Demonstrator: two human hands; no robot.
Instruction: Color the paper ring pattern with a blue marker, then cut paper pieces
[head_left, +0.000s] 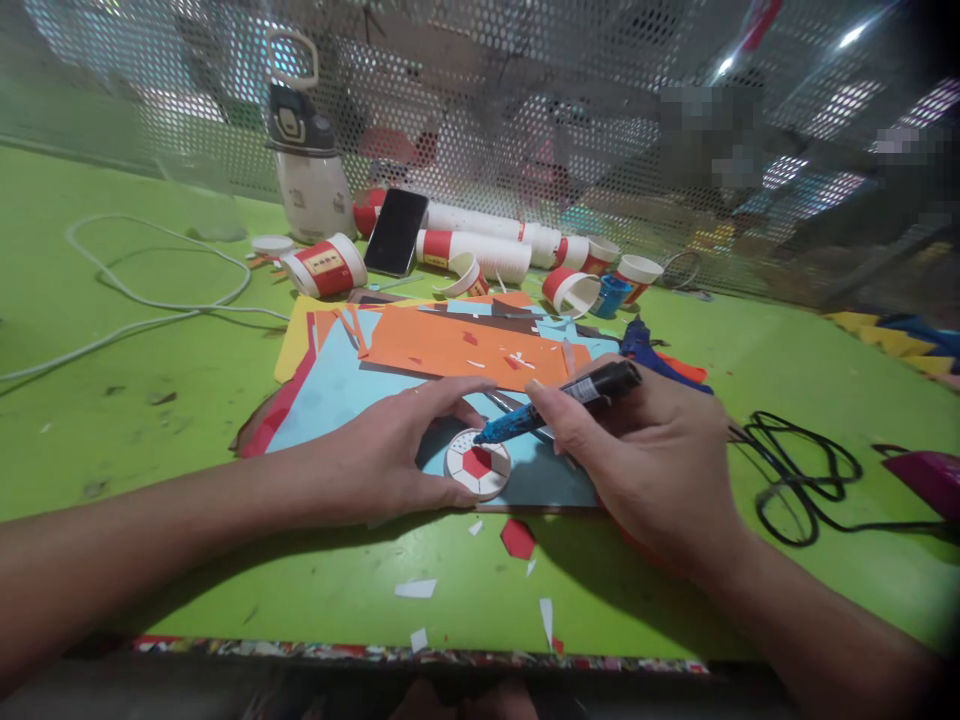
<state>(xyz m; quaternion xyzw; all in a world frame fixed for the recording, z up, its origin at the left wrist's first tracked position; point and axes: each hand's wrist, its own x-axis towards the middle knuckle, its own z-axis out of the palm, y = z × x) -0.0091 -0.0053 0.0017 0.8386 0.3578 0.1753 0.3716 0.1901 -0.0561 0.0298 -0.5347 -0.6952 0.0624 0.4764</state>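
Note:
Between thumb and fingers, my left hand point(397, 445) steadies a round white disc point(459, 480) with a red hexagon at its centre and black lines running out to its rim. Small dark dots fill part of the disc's upper side. In my right hand point(660, 450) is a marker point(517, 424) with a black end and a blue-stained front, its tip touching the disc near the top. Beneath the disc lies light blue paper point(322, 420). An orange paper sheet point(450, 345) with scraps on it lies just beyond.
Paper cups point(328, 265), a propped phone point(397, 232) and a bottle point(311, 190) stand at the back by a perforated metal screen. A white cable point(150, 318) lies left, a black cord point(806, 470) right. A red hexagon point(518, 539) and white scraps lie in front.

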